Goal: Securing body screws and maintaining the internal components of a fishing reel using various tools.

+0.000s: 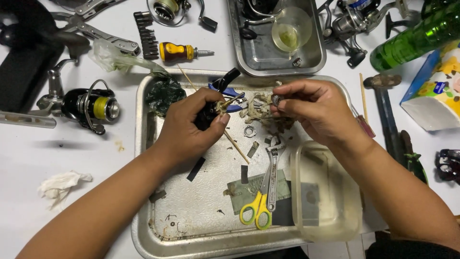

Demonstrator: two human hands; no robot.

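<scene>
Over a large metal tray [191, 211], my left hand [191, 127] grips a black fishing reel body [211, 112] with a brass shaft sticking out toward the right. My right hand [311, 108] pinches a small round metal part [276, 99] between thumb and fingers, a few centimetres right of the shaft tip. A greasy crumpled tissue [258, 112] lies under and between both hands. A thin wooden stick [237, 146] runs diagonally beneath the left hand.
In the tray lie yellow-handled scissors [256, 211], an adjustable wrench [272, 177], a clear plastic tub [326, 192] and small parts. Around it: a second tray [311, 62] with a bowl, spare reels [91, 106], pliers, a screwdriver [177, 52], a green bottle [417, 38], a tissue box.
</scene>
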